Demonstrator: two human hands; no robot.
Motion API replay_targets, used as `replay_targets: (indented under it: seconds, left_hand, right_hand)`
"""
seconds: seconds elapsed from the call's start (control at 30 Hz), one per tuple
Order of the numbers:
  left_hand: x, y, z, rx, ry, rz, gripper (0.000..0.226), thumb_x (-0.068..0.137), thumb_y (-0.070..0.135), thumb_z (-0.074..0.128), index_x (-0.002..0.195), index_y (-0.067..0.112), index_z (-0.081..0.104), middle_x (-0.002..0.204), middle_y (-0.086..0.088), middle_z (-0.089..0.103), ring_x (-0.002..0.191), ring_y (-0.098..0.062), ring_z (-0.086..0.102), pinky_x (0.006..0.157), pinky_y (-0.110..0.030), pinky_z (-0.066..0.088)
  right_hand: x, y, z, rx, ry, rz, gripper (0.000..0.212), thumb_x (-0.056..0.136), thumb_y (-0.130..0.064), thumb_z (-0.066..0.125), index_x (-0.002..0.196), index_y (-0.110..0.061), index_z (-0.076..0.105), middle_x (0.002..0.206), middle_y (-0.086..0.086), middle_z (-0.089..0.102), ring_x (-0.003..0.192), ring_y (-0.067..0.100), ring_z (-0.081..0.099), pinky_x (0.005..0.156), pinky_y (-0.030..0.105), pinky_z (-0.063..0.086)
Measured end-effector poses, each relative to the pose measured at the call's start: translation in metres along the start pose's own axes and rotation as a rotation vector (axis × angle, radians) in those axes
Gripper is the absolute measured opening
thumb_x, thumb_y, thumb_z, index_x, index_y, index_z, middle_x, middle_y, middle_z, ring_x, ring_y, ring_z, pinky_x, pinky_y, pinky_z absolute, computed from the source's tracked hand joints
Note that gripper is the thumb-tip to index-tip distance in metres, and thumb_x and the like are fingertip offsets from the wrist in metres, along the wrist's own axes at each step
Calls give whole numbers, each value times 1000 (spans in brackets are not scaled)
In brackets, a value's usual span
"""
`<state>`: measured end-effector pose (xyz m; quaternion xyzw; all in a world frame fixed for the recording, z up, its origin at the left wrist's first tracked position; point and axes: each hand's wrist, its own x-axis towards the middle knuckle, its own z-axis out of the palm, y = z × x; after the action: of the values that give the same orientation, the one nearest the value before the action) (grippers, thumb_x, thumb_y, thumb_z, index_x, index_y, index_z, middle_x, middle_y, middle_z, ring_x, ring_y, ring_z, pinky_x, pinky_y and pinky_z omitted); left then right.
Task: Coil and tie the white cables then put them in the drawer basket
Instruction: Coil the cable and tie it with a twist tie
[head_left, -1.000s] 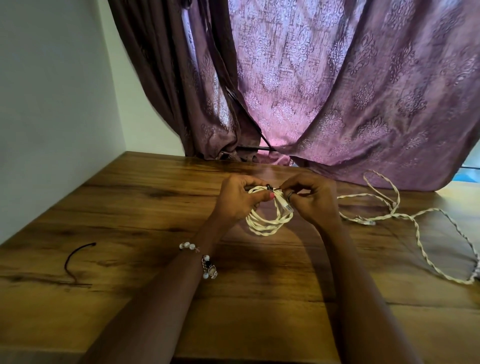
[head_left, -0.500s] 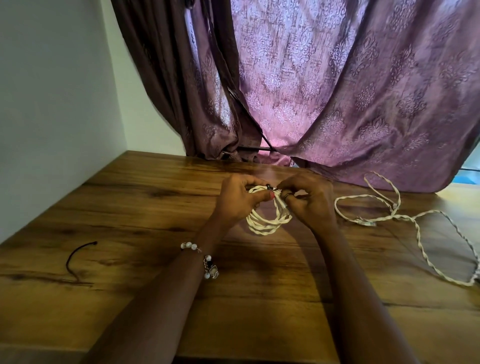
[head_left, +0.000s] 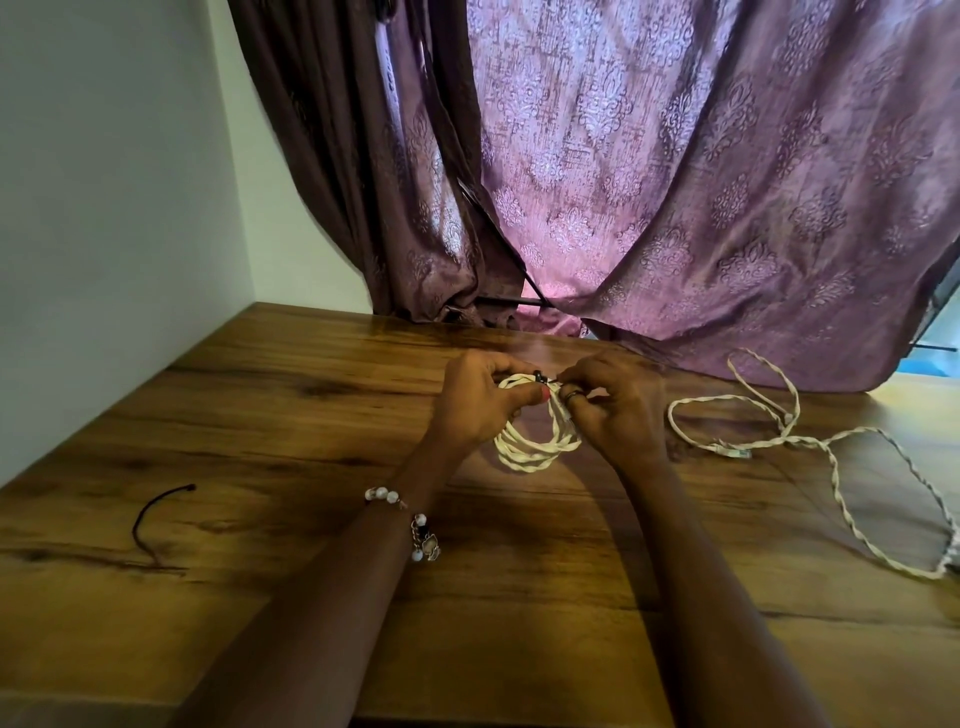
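Observation:
A coiled white braided cable (head_left: 535, 448) hangs between both hands above the middle of the wooden table (head_left: 260, 415). My left hand (head_left: 475, 402) pinches the coil's top left. My right hand (head_left: 618, 410) pinches its top right, where a small black tie (head_left: 541, 375) shows between the fingertips. A second white braided cable (head_left: 836, 467) lies loose and uncoiled on the table to the right. No drawer basket is in view.
A thin black tie (head_left: 161, 512) lies on the table at the left. Purple patterned curtains (head_left: 649, 182) hang behind the table's far edge. A white wall (head_left: 104, 208) closes off the left side.
The hands stay on the coil. My right hand's fingers have shifted slightly at the coil's top around the black tie. The loose cable has not moved.

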<state>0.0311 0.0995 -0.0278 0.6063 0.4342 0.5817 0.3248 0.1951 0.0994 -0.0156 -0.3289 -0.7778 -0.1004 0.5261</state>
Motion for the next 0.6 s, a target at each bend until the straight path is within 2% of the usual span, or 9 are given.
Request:
replay_targets:
  seconds: [0.13, 0.23, 0.4, 0.6]
  left_hand:
    - [1, -1, 0, 35, 14, 7, 26, 67, 5, 83, 91, 5, 74, 81, -11, 73, 67, -21, 67, 61, -38, 55]
    - [0, 0, 0, 72, 22, 19, 27, 66, 5, 83, 91, 5, 74, 81, -11, 73, 71, -22, 68, 65, -38, 56]
    - [-1, 1, -1, 91, 19, 13, 27, 66, 6, 83, 92, 5, 74, 82, -9, 73, 74, -25, 70, 67, -39, 57]
    - [-2, 2, -5, 128, 26, 1, 25, 67, 6, 83, 90, 5, 75, 79, -11, 72, 70, -28, 69, 63, -43, 56]
  right_hand:
    - [-2, 1, 2, -33, -36, -41, 12, 67, 0, 67, 76, -4, 73, 72, 7, 65, 65, 13, 56, 51, 28, 47]
    - [-4, 0, 3, -28, -49, -52, 14, 67, 1, 67, 80, -2, 73, 75, 9, 65, 68, 11, 54, 52, 26, 47]
    - [-2, 1, 2, -37, -99, -80, 14, 71, -4, 65, 82, -2, 74, 77, 9, 65, 67, 12, 55, 57, 19, 42]
    - [-1, 6, 1, -8, -192, -39, 23, 70, 1, 65, 90, -5, 75, 83, 8, 69, 73, 13, 59, 65, 12, 40]
